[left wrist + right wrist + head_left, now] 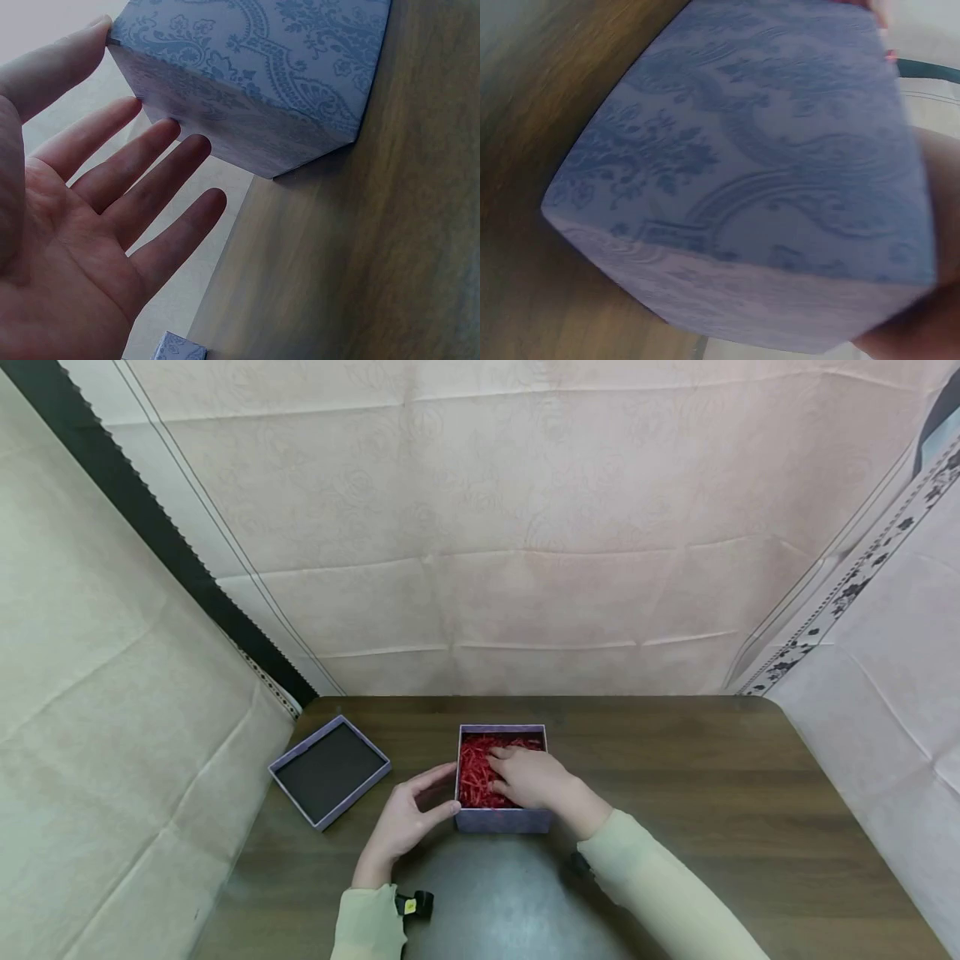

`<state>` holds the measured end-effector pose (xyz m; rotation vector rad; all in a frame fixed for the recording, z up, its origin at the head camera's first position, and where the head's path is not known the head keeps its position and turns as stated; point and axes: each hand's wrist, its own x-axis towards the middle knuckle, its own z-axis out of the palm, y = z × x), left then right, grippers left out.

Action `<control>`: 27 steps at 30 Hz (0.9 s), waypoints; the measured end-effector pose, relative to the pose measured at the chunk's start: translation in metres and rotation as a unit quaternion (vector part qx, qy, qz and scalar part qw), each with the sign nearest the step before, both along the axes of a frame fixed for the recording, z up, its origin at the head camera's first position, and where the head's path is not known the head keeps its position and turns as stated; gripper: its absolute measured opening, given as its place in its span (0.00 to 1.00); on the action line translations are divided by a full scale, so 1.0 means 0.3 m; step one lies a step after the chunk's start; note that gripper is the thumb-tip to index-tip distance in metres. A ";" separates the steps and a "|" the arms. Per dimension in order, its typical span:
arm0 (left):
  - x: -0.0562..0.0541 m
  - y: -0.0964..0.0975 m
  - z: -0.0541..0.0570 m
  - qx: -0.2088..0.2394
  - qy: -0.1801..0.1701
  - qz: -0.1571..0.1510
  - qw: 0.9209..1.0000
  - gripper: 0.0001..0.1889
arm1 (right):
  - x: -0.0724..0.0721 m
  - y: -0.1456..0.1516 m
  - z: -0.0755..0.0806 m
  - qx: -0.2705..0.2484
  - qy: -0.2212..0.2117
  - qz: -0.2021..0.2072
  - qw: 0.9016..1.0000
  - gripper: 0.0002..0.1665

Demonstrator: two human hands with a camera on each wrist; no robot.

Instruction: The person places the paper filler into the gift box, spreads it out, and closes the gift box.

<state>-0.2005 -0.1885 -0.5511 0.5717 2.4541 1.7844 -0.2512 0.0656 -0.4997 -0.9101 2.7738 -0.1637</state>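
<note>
A purple patterned box, lidless, stands on the table and is filled with red shredded paper. My left hand is at the box's left side, thumb near the front corner. In the left wrist view, its fingers are spread and nearly straight, fingertips right at the patterned wall. My right hand reaches over the right rim, fingers spread on the red paper. From the right wrist, the box's wall fills most of the view and hides the fingers' work.
The box's lid lies inside up on the left of the brown wooden table, its dark lining showing. Pale cloth hangs behind the table and along both sides. A grey sheen covers the table's front middle.
</note>
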 end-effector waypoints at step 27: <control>-0.004 -0.002 -0.001 -0.005 0.005 -0.002 1.000 0.32 | 0.073 0.078 0.107 -0.142 0.052 0.051 0.987 0.43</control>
